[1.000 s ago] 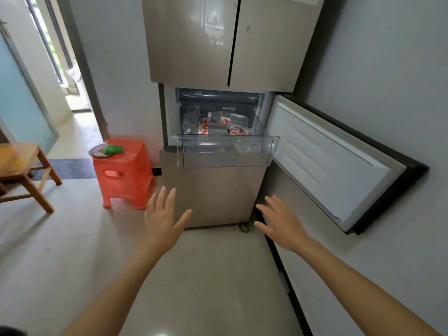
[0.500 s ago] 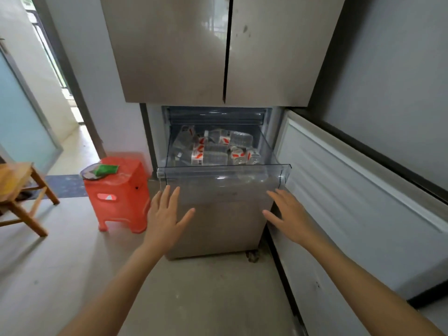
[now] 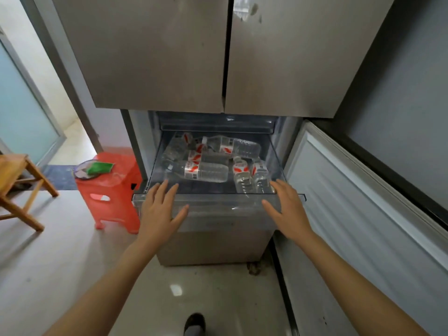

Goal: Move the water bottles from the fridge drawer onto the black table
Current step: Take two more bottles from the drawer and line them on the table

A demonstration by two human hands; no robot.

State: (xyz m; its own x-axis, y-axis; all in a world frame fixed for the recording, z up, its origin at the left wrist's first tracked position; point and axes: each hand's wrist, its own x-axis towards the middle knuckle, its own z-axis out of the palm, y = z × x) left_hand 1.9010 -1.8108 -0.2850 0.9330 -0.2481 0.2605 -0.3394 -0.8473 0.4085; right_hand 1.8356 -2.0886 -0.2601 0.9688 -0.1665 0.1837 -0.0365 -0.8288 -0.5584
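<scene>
A tall steel-coloured fridge fills the view. Its upper doors are closed and a lower door is swung wide to the right. A clear plastic fridge drawer juts from the open compartment toward the viewer. A red plastic stool stands on the floor to the left.

Several water bottles with red-and-white labels lie heaped on their sides in the drawer. The nearest bottle lies crosswise, long axis left to right, just beyond the left hand. A pair of bottles at the right points front to back, ends toward the right hand.

Both hands are flat with fingers spread and hold nothing. They reach over the drawer's front rim, and whether they touch it is unclear. Each looks about equally near a bottle. The black tabletop is out of view.
</scene>
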